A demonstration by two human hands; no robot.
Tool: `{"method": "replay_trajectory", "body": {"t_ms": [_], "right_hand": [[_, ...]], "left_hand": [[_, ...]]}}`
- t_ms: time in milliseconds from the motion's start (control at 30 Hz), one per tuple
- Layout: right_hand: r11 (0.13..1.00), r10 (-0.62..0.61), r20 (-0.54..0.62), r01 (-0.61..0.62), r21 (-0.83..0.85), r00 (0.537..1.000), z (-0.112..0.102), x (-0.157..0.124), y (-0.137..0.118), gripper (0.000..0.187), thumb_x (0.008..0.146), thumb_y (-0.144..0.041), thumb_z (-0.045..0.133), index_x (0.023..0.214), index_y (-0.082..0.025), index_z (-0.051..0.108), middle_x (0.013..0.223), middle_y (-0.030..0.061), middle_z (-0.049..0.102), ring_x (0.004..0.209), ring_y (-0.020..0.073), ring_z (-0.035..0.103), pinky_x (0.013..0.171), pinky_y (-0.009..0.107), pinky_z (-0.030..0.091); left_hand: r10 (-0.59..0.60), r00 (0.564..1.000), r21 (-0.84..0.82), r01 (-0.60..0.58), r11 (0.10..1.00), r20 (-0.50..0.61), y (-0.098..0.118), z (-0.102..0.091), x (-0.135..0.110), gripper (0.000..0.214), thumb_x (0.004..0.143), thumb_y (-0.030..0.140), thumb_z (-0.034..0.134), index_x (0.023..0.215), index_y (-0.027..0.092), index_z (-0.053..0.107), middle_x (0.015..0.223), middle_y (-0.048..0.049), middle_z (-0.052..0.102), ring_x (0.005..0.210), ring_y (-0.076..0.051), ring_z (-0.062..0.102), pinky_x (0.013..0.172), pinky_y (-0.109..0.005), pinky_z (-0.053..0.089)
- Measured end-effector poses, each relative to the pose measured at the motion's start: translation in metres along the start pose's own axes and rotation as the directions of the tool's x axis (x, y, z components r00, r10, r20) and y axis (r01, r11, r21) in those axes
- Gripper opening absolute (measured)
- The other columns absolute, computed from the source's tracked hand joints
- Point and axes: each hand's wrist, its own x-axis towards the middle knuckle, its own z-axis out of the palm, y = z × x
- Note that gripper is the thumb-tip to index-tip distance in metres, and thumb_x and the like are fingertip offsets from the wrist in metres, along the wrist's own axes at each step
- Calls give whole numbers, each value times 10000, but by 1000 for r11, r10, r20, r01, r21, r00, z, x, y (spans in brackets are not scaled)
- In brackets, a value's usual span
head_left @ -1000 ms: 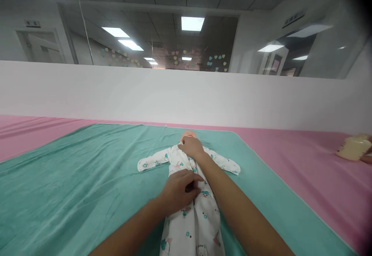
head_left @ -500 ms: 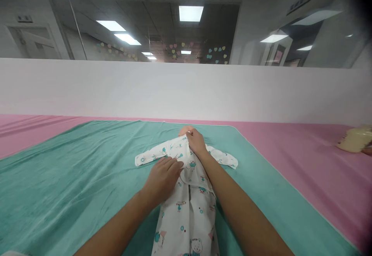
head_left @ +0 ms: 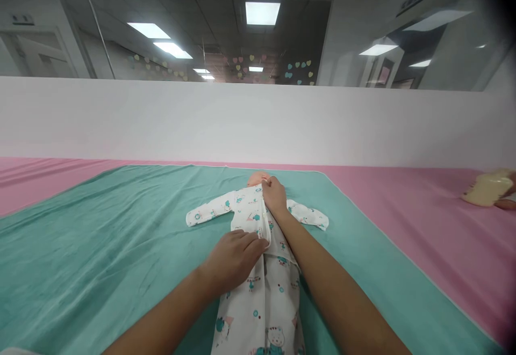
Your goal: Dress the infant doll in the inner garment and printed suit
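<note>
A baby doll lies on its back on the green sheet (head_left: 133,247), its head (head_left: 258,178) at the far end. It wears a long white baby gown (head_left: 242,317) with small printed figures, both sleeves spread out sideways. My right hand (head_left: 274,194) pinches the gown's edge at the neckline, close to the doll's chin. Lower down, on the chest, my left hand (head_left: 237,255) has the edge of the front flap between thumb and fingers. My right hand and forearm cover part of the gown's right side.
Pink cloth (head_left: 435,226) borders the green sheet. At the far right lies a pale yellow object (head_left: 487,188), with part of what looks like a hand or limb beside it. A low white wall (head_left: 242,121) with glass above stands behind.
My left hand has moved down and to the right across the chest, drawing the flap edge toward the middle. My right hand stays at the neckline.
</note>
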Motion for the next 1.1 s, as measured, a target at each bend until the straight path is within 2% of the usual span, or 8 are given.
{"method": "replay_trajectory", "body": {"t_ms": [133,267,533,733,833,967,1033,1100], "right_hand": [[993,72,-22,-74,-87,997,-1,-3,1,208,847,-379,354,748,-230,460,713,13,542,633,178,453,570,275,311],[996,76,-20,-77,-48,997,1,1,7,181,788,-341,398,655,-223,435,669,4,525,623,172,435,571,273,304],[997,-13,93,6,76,996,1,13,22,205,716,-345,440,568,-211,399,616,-22,510,622,151,473,583,254,334],[993,-89,114,78,93,990,-3,10,24,210,739,-364,444,599,-212,404,661,-27,530,643,146,489,602,253,347],[995,-85,91,80,55,992,-4,5,21,179,757,-375,455,671,-219,450,680,-21,538,662,158,493,621,266,351],[996,-75,62,78,-39,995,-5,-2,18,205,785,-354,459,937,-225,507,779,8,571,714,186,523,643,305,394],[984,-157,21,158,-82,987,-9,-7,17,283,789,-286,451,1054,-204,504,945,59,579,840,207,540,721,344,427],[952,-295,-21,292,-95,955,-16,-15,19,348,784,-204,428,1122,-189,512,1101,97,543,1003,223,510,842,384,422]], "left_hand": [[-3,995,-6,3,1000,97,3,-2,1,164,931,183,363,946,192,526,698,-2,591,579,-134,503,533,-286,309],[-30,985,-32,36,999,172,4,-2,2,195,936,205,348,936,199,543,730,-4,613,595,-141,530,540,-289,320],[-94,948,-59,117,991,305,6,-2,5,244,938,251,349,926,220,591,749,3,632,657,-166,579,562,-275,349],[-183,938,-137,231,963,296,9,-1,8,243,932,256,376,876,237,611,757,30,643,681,-148,586,572,-264,336],[-247,923,-204,313,928,294,9,0,9,233,926,251,397,843,234,613,767,41,647,694,-133,587,587,-253,338],[-284,914,-315,371,874,289,7,-2,9,219,920,269,432,819,229,623,785,52,654,723,-114,589,627,-231,358],[-285,918,-349,372,860,278,7,-3,8,225,917,275,439,805,230,629,774,53,653,720,-109,586,634,-227,360],[-288,919,-362,373,854,268,7,-3,7,228,913,280,447,794,231,636,765,52,654,710,-108,583,633,-228,356]]}}
